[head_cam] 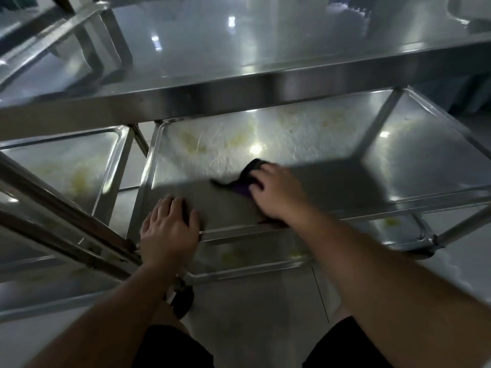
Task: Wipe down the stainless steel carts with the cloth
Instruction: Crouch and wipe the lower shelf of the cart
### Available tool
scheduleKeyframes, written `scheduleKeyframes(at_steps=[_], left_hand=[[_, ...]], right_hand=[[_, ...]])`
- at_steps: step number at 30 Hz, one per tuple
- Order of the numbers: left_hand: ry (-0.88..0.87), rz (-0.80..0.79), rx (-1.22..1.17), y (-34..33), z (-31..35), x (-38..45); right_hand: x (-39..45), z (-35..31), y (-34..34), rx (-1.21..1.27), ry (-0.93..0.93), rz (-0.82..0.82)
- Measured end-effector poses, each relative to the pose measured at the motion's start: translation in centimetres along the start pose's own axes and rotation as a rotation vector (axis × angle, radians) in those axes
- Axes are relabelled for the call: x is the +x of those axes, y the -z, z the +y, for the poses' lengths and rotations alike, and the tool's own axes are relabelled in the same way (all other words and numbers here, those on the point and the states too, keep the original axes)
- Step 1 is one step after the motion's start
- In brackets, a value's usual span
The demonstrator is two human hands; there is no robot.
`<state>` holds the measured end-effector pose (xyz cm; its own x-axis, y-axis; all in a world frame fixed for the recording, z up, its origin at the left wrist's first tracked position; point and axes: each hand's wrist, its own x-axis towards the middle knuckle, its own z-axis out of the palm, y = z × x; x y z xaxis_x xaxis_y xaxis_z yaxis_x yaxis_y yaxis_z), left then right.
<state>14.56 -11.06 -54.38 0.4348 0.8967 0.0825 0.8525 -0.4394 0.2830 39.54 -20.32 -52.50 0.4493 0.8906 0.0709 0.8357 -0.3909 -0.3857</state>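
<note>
A stainless steel cart (265, 83) stands in front of me, with a top shelf, a middle shelf (305, 134) and a lower shelf below it. The middle shelf shows pale yellowish smears toward its back. My right hand (276, 192) presses a dark cloth (245, 176) with a purple patch flat on the middle shelf, near its front edge. My left hand (170, 229) rests at the shelf's front left corner, its fingers curled over the rim. Part of the cloth lies hidden beneath my right palm.
A second steel cart (66, 166) stands close on the left, its shelf also smeared yellowish; its slanted rails (66, 224) cross in front of my left hand. A black caster (182, 301) sits below the corner. Pale floor tiles show underneath, and my knees are at the bottom.
</note>
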Motion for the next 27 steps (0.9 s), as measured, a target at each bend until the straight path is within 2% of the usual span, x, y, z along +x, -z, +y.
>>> scheduleKeyframes(at_steps=[3,7,11,17,20,23,27], left_hand=[[-0.001,0.029,-0.019,-0.2,0.0,-0.2],[-0.024,0.062,0.005,-0.4,-0.2,-0.1],[-0.032,0.062,-0.004,-0.5,-0.5,0.0],[-0.023,0.018,-0.011,-0.2,-0.5,0.2],[-0.018,-0.048,-0.025,0.0,-0.9,0.4],[0.0,-0.18,-0.027,0.6,-0.8,0.7],[-0.023,-0.461,0.051,4.3,-0.1,2.4]], right_hand=[[-1.8,-4.5,-2.2,0.056,0.153,-0.11],[-2.9,-5.0,-1.9,0.04,0.181,-0.165],[-4.4,-4.1,-1.4,-0.025,0.248,-0.167],[-6.0,-3.9,-0.5,-0.043,0.237,-0.14],[-7.7,-3.8,-0.4,-0.077,0.209,-0.1],[-9.0,-4.0,0.1,-0.137,0.147,-0.067],[-9.2,-6.6,2.7,-0.243,-0.007,-0.276]])
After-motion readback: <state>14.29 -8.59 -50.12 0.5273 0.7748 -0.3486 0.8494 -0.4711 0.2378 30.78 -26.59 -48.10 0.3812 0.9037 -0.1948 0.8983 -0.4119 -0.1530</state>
